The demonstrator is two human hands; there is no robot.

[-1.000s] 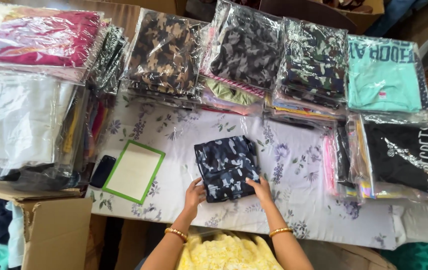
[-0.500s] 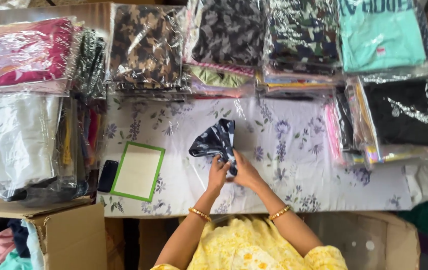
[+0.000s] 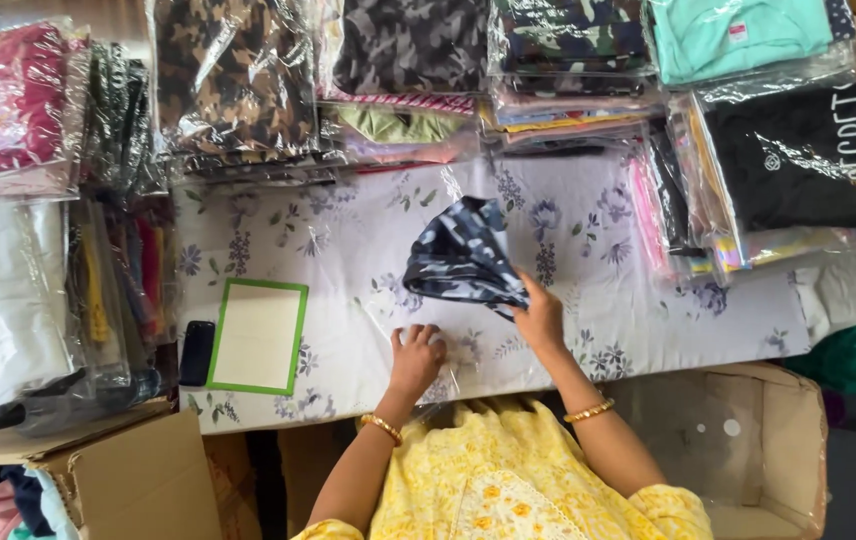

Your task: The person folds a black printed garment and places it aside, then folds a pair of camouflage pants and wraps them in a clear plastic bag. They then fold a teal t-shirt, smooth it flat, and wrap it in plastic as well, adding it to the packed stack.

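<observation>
A dark blue patterned garment (image 3: 465, 256), folded into a bundle, is lifted off the floral tablecloth (image 3: 348, 250). My right hand (image 3: 540, 315) pinches its lower right corner. My left hand (image 3: 416, 355) rests on the table below the garment, fingers curled on a clear plastic bag (image 3: 453, 375) that lies flat there. Both wrists wear gold bangles.
Stacks of bagged clothes line the back and both sides, among them a black printed shirt (image 3: 808, 160) at right and a white pile (image 3: 3, 290) at left. A green-edged white board (image 3: 258, 335) and a black phone (image 3: 197, 352) lie left. Cardboard boxes (image 3: 748, 450) stand below the table edge.
The garment lay flat under both hands, then was folded and lifted. Now only my right hand holds it, and my left hand has dropped to the plastic bag.
</observation>
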